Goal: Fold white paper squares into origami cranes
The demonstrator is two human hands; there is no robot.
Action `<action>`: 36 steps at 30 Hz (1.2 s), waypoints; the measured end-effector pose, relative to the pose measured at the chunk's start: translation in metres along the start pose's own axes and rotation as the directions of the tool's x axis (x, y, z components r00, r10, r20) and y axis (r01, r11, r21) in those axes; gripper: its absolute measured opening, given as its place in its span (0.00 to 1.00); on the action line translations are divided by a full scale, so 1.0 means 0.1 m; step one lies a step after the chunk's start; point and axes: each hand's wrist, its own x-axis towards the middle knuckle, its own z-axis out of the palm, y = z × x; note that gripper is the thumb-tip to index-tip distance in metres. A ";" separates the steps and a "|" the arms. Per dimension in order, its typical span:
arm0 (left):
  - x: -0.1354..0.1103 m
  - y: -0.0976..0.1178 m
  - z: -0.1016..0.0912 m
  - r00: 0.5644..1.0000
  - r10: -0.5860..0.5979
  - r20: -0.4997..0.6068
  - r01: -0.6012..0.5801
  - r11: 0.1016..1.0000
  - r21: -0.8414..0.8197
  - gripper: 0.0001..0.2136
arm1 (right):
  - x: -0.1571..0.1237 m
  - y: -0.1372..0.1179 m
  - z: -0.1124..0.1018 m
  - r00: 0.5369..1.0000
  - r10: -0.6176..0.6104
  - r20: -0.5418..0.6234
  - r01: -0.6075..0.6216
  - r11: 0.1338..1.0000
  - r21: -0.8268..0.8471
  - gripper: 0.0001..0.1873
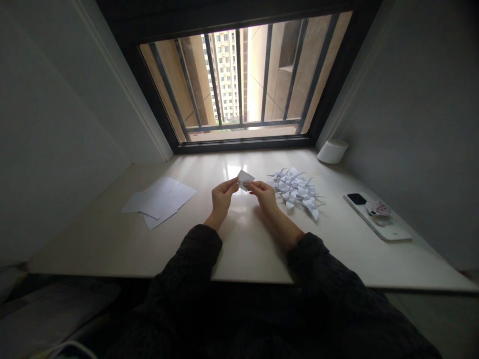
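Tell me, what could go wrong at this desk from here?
The small folded paper, pinched between the left hand and right hand, could slip or crease in the wrong place. The right hand is also close beside the pile of paper cranes, so a careless move might crush some.

Window: wide dark-framed window [239,80] with black metal bars, overlooking a tall cream apartment tower [222,75]
Walls: smooth pale grey plaster walls [411,99] on both sides
Furniture: glossy cream built-in desktop [90,249]
Light: soft daylight, glaring on the desktop
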 end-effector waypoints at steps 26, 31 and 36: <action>0.00 0.00 -0.04 0.999 -0.007 0.049 0.007 1.000 -0.005 0.20 | -0.03 -0.04 0.01 0.999 -0.045 0.021 0.045 0.999 0.008 0.19; -0.01 0.05 -0.06 0.996 -0.002 0.092 0.001 1.000 0.011 0.21 | -0.01 -0.03 -0.01 1.000 -0.025 0.018 0.025 1.000 -0.010 0.17; 0.01 0.02 -0.07 0.982 0.100 0.160 -0.122 0.983 0.134 0.20 | -0.01 -0.06 -0.02 1.000 -0.026 0.004 0.026 0.999 -0.045 0.17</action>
